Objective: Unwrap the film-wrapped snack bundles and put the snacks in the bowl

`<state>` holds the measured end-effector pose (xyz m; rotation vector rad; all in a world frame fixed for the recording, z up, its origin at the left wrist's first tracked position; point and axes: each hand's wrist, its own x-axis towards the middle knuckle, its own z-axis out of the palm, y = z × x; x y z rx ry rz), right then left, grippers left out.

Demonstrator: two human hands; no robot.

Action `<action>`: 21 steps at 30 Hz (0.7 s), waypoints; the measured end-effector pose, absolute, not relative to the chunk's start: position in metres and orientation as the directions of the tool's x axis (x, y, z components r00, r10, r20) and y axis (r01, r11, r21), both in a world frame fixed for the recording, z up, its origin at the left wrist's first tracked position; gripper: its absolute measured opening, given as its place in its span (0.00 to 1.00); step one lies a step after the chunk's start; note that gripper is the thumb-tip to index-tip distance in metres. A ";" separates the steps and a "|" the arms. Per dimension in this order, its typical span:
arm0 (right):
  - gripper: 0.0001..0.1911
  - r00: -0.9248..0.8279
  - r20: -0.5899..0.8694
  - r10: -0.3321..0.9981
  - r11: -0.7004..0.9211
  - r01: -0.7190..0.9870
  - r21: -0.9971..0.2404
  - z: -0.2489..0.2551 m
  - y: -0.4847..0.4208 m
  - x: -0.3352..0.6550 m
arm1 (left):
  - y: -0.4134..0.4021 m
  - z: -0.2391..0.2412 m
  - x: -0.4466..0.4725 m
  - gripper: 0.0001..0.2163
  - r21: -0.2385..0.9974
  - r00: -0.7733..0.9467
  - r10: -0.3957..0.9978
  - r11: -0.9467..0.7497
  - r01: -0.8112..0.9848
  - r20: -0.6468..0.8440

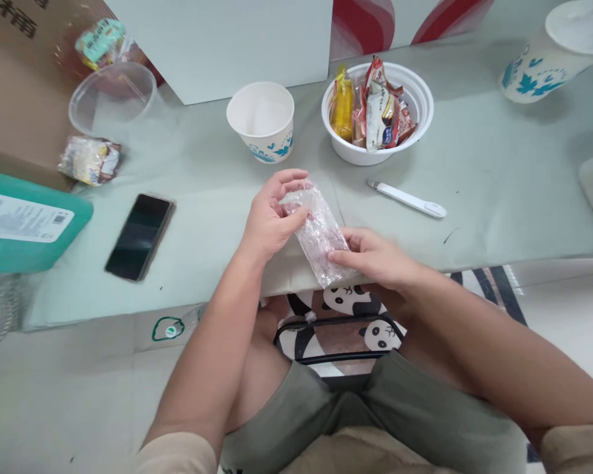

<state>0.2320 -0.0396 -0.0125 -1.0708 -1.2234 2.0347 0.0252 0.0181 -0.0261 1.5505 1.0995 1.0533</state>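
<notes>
A clear, crinkled plastic wrapper [321, 237] is between my hands, slanting above the table's front edge. My left hand [277, 214] grips its upper end between thumb and fingers. My right hand [370, 257] pinches the lower right side, thumb on top and the other fingers behind. Whether anything lies inside the wrapper I cannot tell. Just beyond my left hand stands a white paper cup [264, 131] with blue print. A white bowl [333, 141] of packaged snacks [380, 115] sits farther back. To the right of my hands lies a white-handled cutter or peeler [408, 199].
At left lie a phone [141, 237], a snack packet [89, 160], a clear plastic tub [113, 108] and a green container [29, 220]. A tilted paper cup [538, 69] is at far right. A white box [237, 46] and a cardboard box [24, 85] border the back.
</notes>
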 end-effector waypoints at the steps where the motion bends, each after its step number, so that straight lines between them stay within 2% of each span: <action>1: 0.15 -0.535 -0.357 0.766 -0.441 -0.033 -0.897 -0.011 -0.041 0.229 | 0.019 -0.029 0.026 0.23 0.941 0.188 0.962 -0.238 0.241 0.195; 4: 0.11 -0.463 -0.373 0.804 -0.435 -0.033 -0.900 -0.010 -0.043 0.224 | 0.020 -0.033 0.026 0.14 0.755 0.081 0.870 -0.464 0.464 0.486; 6: 0.10 -0.426 -0.370 0.826 -0.426 -0.039 -0.904 -0.011 -0.042 0.223 | 0.017 -0.029 0.028 0.13 0.617 0.162 0.761 -0.614 0.493 0.628; 7: 0.10 -0.411 -0.364 0.836 -0.415 -0.037 -0.909 -0.012 -0.042 0.224 | 0.015 -0.027 0.030 0.13 0.569 0.247 0.716 -0.679 0.464 0.653; 9: 0.10 -0.373 -0.343 0.862 -0.379 -0.027 -0.925 -0.014 -0.042 0.225 | 0.010 -0.022 0.034 0.14 0.550 0.427 0.673 -0.739 0.388 0.603; 12: 0.10 -0.332 -0.272 0.903 -0.294 -0.017 -0.956 -0.015 -0.042 0.226 | 0.002 -0.016 0.040 0.16 0.670 0.572 0.722 -0.649 0.362 0.390; 16: 0.09 -0.316 -0.169 0.934 -0.200 -0.067 -0.978 -0.015 -0.039 0.229 | -0.004 -0.009 0.043 0.19 0.843 0.548 0.820 -0.404 0.355 0.162; 21: 0.13 -0.326 -0.177 0.929 -0.219 -0.097 -0.971 -0.019 -0.037 0.232 | -0.002 -0.008 0.046 0.17 0.934 0.413 0.910 -0.171 0.313 0.029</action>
